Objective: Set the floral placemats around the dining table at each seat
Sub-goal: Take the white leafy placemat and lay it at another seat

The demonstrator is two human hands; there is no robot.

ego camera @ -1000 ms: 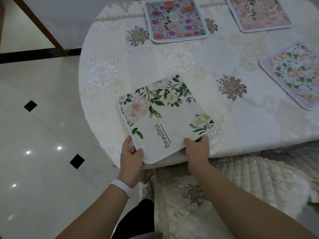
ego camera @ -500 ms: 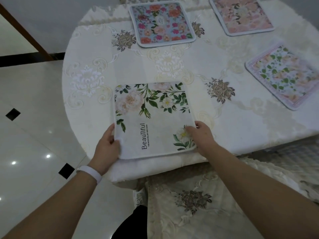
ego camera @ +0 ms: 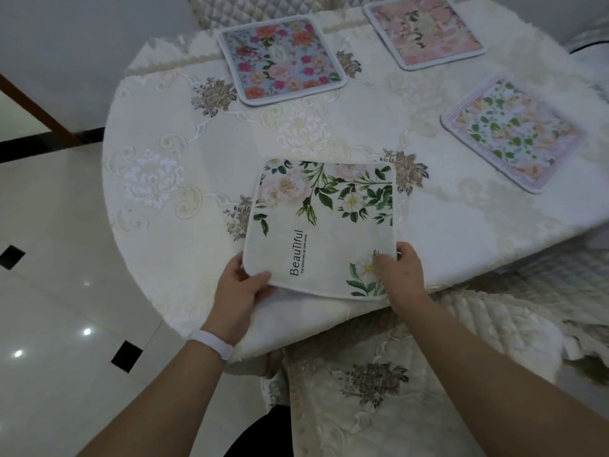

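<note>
Cream floral placemat [ego camera: 324, 225], printed "Beautiful", is lying at the near edge of the embroidered tablecloth [ego camera: 164, 179]. The left hand [ego camera: 239, 291] is pinching its near-left corner with the thumb on top, and the right hand [ego camera: 403, 275] is gripping the near-right corner, probably to square it to this seat. The blue placemat [ego camera: 281, 57], pink placemat [ego camera: 425, 29] and leaf-print placemat [ego camera: 510, 133] are already sitting at the far and right seats.

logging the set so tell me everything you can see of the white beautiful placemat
The white placemat is a soft-looking square with rounded corners, printed with pale roses, green leaves, white blossoms and the word BeauTiful. It lies on the tablecloth at the table's near edge. The left hand pinches its near left corner, thumb on top; the right hand holds its near right corner.
</note>
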